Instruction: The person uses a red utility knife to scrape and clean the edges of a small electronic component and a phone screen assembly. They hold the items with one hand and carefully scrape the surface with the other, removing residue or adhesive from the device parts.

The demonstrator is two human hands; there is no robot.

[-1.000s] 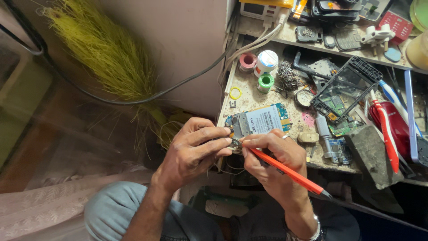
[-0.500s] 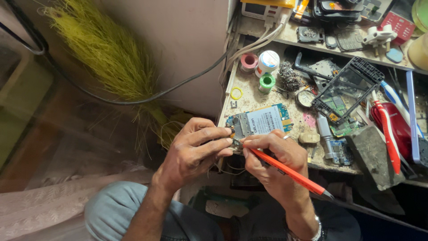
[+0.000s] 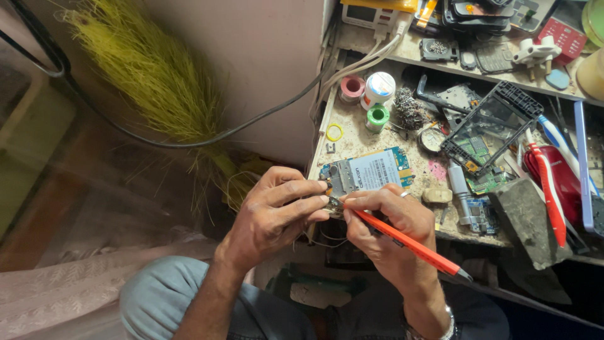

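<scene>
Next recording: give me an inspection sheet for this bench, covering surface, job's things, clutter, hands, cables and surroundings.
Surface: worn, speckled workbench, crowded on its right side.
Job's things: small circuit board at the bench's front edge; orange tool with its tip at the board's near corner.
Clutter: tape rolls, wire tangle, empty phone frame, red toothbrush, dark stone block.
Hands: left hand pinches the board's near corner; right hand grips the orange tool like a pen.
Cables: black cable across the wall; pale cables down from the shelf.
Surroundings: grass broom leaning on the wall; shelf of phone parts.
</scene>
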